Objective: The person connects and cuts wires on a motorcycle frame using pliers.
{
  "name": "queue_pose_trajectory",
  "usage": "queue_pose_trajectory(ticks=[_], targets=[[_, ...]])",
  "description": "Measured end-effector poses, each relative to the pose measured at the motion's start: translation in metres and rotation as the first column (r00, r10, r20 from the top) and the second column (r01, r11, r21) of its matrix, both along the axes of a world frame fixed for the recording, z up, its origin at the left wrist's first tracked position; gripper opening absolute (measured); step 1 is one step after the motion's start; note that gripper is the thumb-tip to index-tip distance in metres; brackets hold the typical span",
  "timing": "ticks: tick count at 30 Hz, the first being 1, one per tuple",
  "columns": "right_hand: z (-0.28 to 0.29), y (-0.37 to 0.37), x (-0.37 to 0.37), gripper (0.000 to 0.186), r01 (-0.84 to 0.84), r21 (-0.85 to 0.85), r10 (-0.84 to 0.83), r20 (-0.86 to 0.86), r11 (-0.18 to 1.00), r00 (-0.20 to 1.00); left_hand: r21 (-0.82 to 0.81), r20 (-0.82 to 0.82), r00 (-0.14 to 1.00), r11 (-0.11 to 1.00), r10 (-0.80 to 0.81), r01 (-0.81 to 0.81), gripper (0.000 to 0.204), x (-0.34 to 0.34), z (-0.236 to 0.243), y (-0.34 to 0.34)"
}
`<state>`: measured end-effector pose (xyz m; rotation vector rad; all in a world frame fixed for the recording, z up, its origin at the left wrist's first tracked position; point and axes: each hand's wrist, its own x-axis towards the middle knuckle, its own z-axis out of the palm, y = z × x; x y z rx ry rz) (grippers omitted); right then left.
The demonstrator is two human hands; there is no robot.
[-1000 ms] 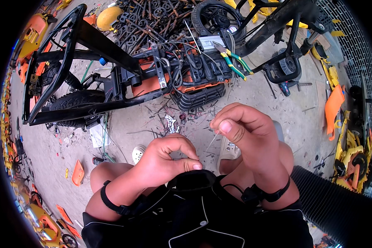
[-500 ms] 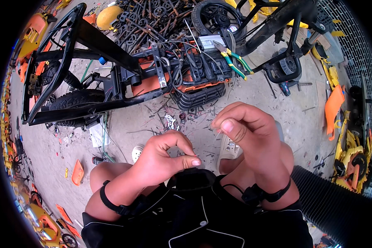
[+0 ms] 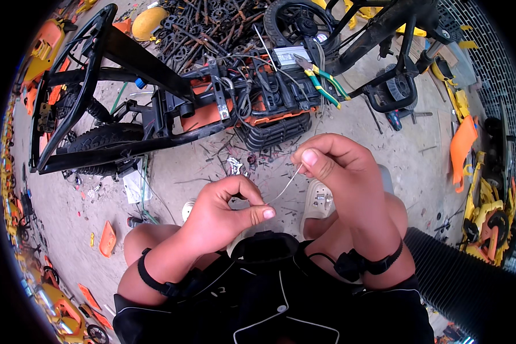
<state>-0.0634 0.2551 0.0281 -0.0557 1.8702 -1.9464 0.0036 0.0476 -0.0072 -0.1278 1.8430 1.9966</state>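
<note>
A thin pale strand point(image 3: 288, 184), a wire or cord by its look, runs slantwise between my two hands. My left hand point(image 3: 226, 205) pinches its lower end between thumb and forefinger. Higher and to the right, my right hand point(image 3: 339, 164) pinches the upper end, thumb laid over curled fingers. Beyond them stands a black vehicle frame point(image 3: 149, 152) with cables and an orange part in its middle. Pliers point(image 3: 325, 86) with green and yellow handles lie open on the frame, beside a silver box point(image 3: 292, 56).
A heap of rusty metal parts point(image 3: 212, 26) lies behind the frame. Orange and yellow panels point(image 3: 462, 152) are stacked at the right, near a black ribbed hose point(image 3: 456, 281). Scraps and a small orange tray-like piece point(image 3: 107, 239) lie on the floor. A power drill point(image 3: 394, 120) rests at the right.
The pale strand now shows stretched between my hands; before, only a short bit showed at my right fingertips. My right hand has risen slightly, and my left hand has shifted slightly up.
</note>
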Motion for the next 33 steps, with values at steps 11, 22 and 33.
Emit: queue_pose_trajectory(ticks=[11,22,33], targets=[[-0.007,-0.003,-0.005,0.017,0.038,-0.081,-0.034,0.05,0.996,0.998,0.009,0.027,0.999,0.999,0.032,-0.033,0.017,0.002,-0.002,-0.003],[-0.016,-0.007,-0.014,0.033,0.225,-0.065,-0.204,0.235,0.972,0.95,0.054,0.149,0.977,0.986,0.151,-0.161,0.016,0.002,0.002,-0.006],[-0.016,-0.031,0.01,0.023,-0.272,-0.169,0.295,0.127,0.947,0.947,0.152,0.108,0.969,0.96,0.22,-0.235,0.017,0.004,0.0,-0.006]])
